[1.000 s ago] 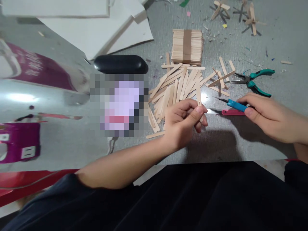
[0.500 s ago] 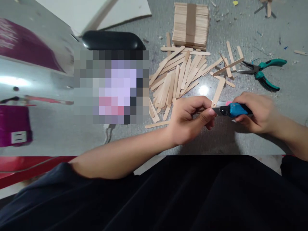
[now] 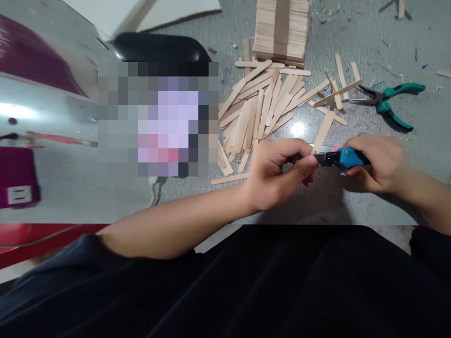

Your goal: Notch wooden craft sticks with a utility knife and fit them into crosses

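My left hand (image 3: 282,176) pinches the lower end of a wooden craft stick (image 3: 324,130) between thumb and fingers. In my right hand (image 3: 380,162) is a utility knife (image 3: 349,158) with a blue and black handle. Its dark blade (image 3: 322,160) points left and lies at the stick's end, right by my left thumb tip. The contact point is partly hidden by the fingers. Just behind the knife, a small pink object (image 3: 337,148) shows in part. Beyond the held stick lie several loose craft sticks (image 3: 337,94), some crossing each other.
Left of centre spreads a pile of craft sticks (image 3: 252,117), with a banded bundle of sticks (image 3: 296,35) behind it. Green-handled pliers (image 3: 384,101) lie open at the right. A black rounded case (image 3: 162,47), a blurred-out patch and a purple box (image 3: 17,176) are leftward.
The view has shifted slightly. The knife blade now covers the stick's end, where a small hole showed before. Both hands keep their grips.
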### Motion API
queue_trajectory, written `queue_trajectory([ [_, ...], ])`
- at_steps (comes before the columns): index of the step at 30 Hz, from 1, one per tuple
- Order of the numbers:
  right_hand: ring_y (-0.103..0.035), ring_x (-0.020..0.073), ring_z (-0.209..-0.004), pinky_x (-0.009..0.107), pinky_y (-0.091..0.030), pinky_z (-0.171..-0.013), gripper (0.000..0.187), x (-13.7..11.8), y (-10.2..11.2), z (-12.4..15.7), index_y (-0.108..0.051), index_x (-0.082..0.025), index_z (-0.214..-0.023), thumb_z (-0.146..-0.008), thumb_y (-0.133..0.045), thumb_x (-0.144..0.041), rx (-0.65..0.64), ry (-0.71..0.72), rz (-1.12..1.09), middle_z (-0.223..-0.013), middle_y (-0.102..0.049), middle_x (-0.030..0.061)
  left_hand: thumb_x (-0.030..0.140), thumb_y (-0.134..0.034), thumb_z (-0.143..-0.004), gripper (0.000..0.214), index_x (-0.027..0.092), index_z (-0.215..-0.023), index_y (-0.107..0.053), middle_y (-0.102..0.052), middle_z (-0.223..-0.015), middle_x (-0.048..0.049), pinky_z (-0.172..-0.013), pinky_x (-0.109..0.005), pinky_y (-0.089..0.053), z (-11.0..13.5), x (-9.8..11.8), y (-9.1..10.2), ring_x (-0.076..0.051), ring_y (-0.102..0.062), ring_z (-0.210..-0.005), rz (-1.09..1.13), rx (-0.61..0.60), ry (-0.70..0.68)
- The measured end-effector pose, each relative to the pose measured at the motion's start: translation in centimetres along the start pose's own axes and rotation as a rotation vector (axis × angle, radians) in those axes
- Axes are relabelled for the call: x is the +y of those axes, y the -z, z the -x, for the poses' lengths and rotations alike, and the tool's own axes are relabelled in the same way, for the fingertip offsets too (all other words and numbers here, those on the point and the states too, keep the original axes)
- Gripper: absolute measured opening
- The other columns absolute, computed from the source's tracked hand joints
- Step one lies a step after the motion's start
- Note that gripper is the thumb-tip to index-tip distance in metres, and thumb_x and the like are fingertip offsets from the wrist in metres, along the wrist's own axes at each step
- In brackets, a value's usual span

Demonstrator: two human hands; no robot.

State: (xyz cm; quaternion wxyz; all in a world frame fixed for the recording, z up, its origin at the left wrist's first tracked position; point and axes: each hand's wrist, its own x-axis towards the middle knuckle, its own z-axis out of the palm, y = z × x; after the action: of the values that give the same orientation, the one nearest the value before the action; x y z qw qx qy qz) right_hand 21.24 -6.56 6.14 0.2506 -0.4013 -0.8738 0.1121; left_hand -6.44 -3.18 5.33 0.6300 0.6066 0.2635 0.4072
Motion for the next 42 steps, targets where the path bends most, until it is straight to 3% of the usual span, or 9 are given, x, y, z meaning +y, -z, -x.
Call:
queue_trajectory([
  [5,-0.075,0.0202,-0.074,0.035,-0.051,-0.065,0.043,0.1,0.0,-0.1,-0.072,-0.025,-0.121,-0.123,-0.050,-0.061,-0.059,-0.015,-0.113,-0.095,-0.082,0.0042,0.049,-0.082,-0.110,0.046,0.017,-0.078,-0.072,-0.074,-0.064,-0.0006,-0.051,-0.019,-0.054,-0.1,0.1,0.0,-0.010,-0.070,-0.053,0.070,-0.024,0.024],
  [12,-0.076,0.0230,-0.078,0.038,-0.053,-0.068,0.046,-0.1,-0.7,0.2,-0.075,-0.024,-0.119,-0.119,-0.057,-0.066,0.093,-0.057,0.041,-0.094,-0.083,0.0068,0.051,-0.081,-0.111,0.044,0.020,-0.080,-0.070,-0.073,-0.064,-0.0008,-0.046,-0.021,-0.055,-0.1,-0.3,-0.2,-0.012,-0.069,-0.050,0.164,-0.010,0.096],
  [16,-0.075,0.0225,-0.075,0.038,-0.052,-0.066,0.046,-0.1,-0.7,0.2,-0.075,-0.022,-0.119,-0.119,-0.057,-0.065,0.062,-0.031,0.002,-0.092,-0.082,0.0066,0.053,-0.083,-0.109,0.042,0.022,-0.083,-0.072,-0.075,-0.065,-0.0009,-0.047,-0.022,-0.056,0.0,-0.6,-0.2,-0.013,-0.069,-0.050,0.185,0.013,0.120],
  [24,-0.074,0.0216,-0.072,0.038,-0.050,-0.062,0.044,0.0,-0.5,0.2,-0.074,-0.022,-0.119,-0.119,-0.058,-0.062,0.081,-0.037,0.053,-0.089,-0.080,0.0057,0.049,-0.085,-0.108,0.042,0.017,-0.083,-0.072,-0.075,-0.066,0.0004,-0.050,-0.018,-0.057,-0.2,-0.3,-0.3,-0.010,-0.071,-0.053,0.230,0.011,0.076],
  [29,-0.076,0.0218,-0.076,0.037,-0.054,-0.066,0.040,0.3,-0.2,0.1,-0.075,-0.025,-0.124,-0.119,-0.059,-0.061,0.017,-0.038,-0.030,-0.094,-0.083,0.0049,0.054,-0.085,-0.107,0.048,0.018,-0.079,-0.071,-0.074,-0.065,-0.0002,-0.050,-0.018,-0.056,-0.3,-0.2,-0.3,-0.010,-0.069,-0.052,0.188,0.013,0.091],
  [35,-0.076,0.0217,-0.075,0.037,-0.055,-0.066,0.031,0.6,0.3,-0.2,-0.077,-0.029,-0.126,-0.117,-0.064,-0.057,-0.025,-0.022,-0.170,-0.095,-0.084,0.0029,0.049,-0.089,-0.105,0.040,0.019,-0.083,-0.074,-0.076,-0.068,-0.0006,-0.051,-0.018,-0.055,-0.1,-0.6,0.2,-0.011,-0.072,-0.055,0.185,-0.046,0.028],
  [38,-0.074,0.0233,-0.070,0.040,-0.054,-0.063,0.040,0.5,0.4,0.0,-0.077,-0.032,-0.121,-0.117,-0.058,-0.067,-0.050,-0.078,-0.143,-0.089,-0.081,0.0030,0.050,-0.090,-0.104,0.039,0.020,-0.085,-0.074,-0.077,-0.070,-0.0002,-0.053,-0.020,-0.056,0.0,-0.7,0.4,-0.011,-0.071,-0.057,0.185,-0.065,0.053],
  [42,-0.072,0.0234,-0.068,0.040,-0.053,-0.060,0.046,0.4,0.5,0.0,-0.076,-0.031,-0.120,-0.118,-0.052,-0.070,-0.054,-0.084,-0.090,-0.086,-0.079,0.0035,0.039,-0.082,-0.111,0.032,0.019,-0.087,-0.075,-0.076,-0.071,0.0007,-0.057,-0.020,-0.057,0.1,-0.4,0.3,-0.009,-0.071,-0.058,0.142,-0.057,-0.038],
])
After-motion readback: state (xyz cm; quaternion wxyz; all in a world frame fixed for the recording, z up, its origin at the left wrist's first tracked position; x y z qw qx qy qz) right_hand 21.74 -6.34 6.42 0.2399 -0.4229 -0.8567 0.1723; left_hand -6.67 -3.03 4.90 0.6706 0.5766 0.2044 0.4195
